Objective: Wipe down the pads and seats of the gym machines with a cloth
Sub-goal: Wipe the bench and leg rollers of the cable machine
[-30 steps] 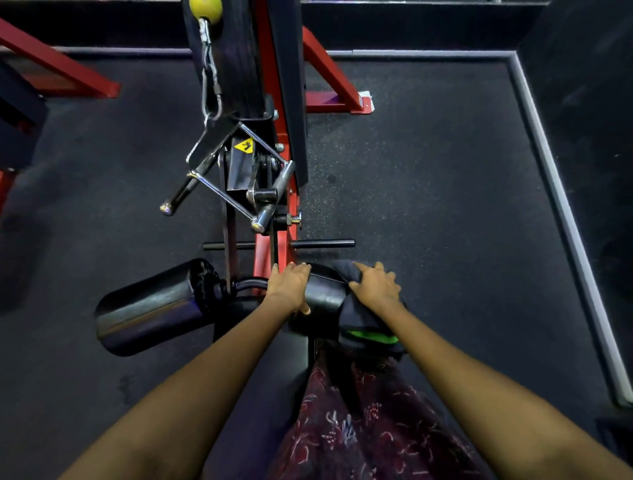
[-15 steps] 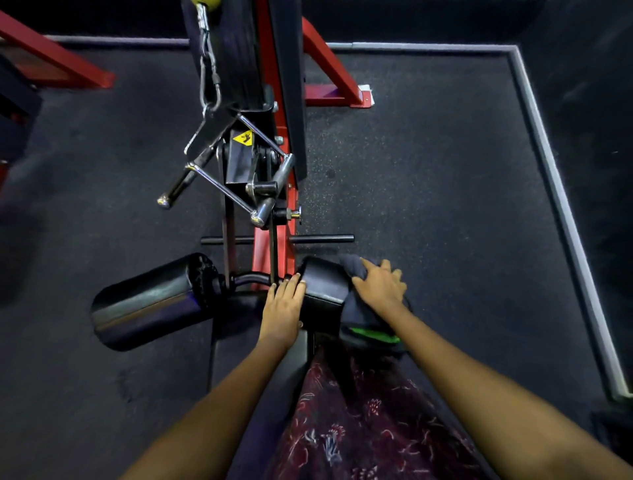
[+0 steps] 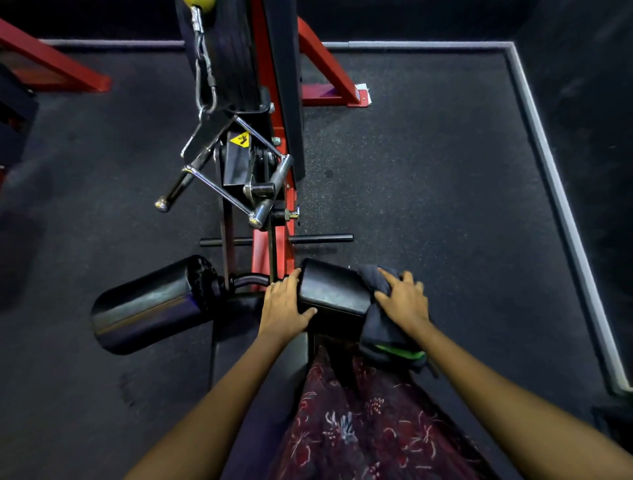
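Cloth [image 3: 383,322] now sits farther toward the outer end of the right roller pad [image 3: 330,291] than half a second ago, leaving more of the pad's black top bare. The right hand [image 3: 404,299] has slid outward with it and lies flat on the dark fabric, fingers spread and nearly straight, pressing the cloth against the pad's end. A bright green strip shows at the cloth's lower edge, where it hangs off the pad.

The left hand [image 3: 284,305] has shifted as well: a second ago it rested over the pad's top, and now it braces the pad's inner end, fingers extended along the end face and thumb laid across the near top edge. Its grip is a loose, open clasp on the pad rather than a tight curl.

The left roller pad [image 3: 150,305] lies untouched, well apart from both hands, on the far side of the red machine frame [image 3: 274,253]. A chrome cable handle [image 3: 222,178] hangs from a carabiner above.

The right pad's outer end is hidden under the cloth and hand. The seat [image 3: 260,394] below is dark and hard to make out, partly covered by a patterned red garment [image 3: 359,428]. The yellow ball [image 3: 198,2] at the top is cut off by the picture's edge.
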